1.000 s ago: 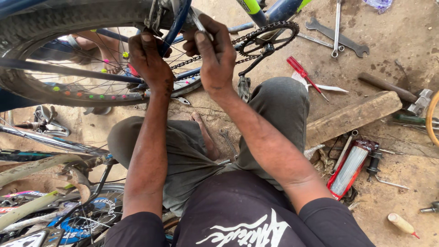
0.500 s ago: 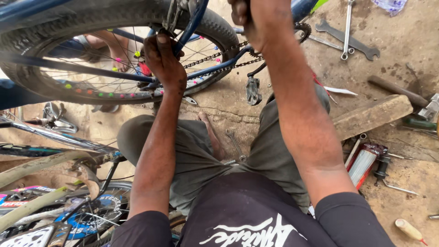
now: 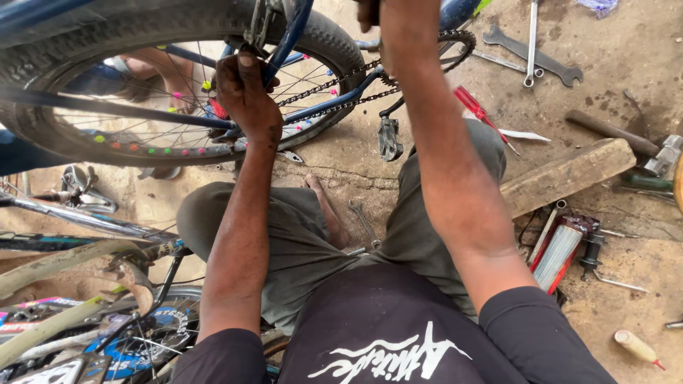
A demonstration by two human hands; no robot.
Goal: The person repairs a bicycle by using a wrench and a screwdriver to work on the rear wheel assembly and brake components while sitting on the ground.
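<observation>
A blue bicycle's wheel (image 3: 336, 41), with coloured beads on its spokes, fills the upper left of the head view. My left hand (image 3: 245, 96) is closed around the blue frame stay (image 3: 288, 39) next to the wheel's hub. My right arm reaches up past the chain (image 3: 334, 82). Only the edge of my right hand (image 3: 370, 11) shows at the top border, so its grip is hidden. A black pedal (image 3: 390, 139) hangs below the crank. I am squatting, and my knees lie under both arms.
A small spanner (image 3: 364, 222) lies on the ground between my legs. To the right are a red screwdriver (image 3: 473, 105), larger spanners (image 3: 535, 60), a wooden block (image 3: 565, 178), a hammer (image 3: 626, 139) and a red-and-white box (image 3: 558, 252). Other bicycle parts (image 3: 107, 341) crowd the lower left.
My right hand has risen from the chain and frame up to the top edge of the view. My left hand has stayed by the hub.
</observation>
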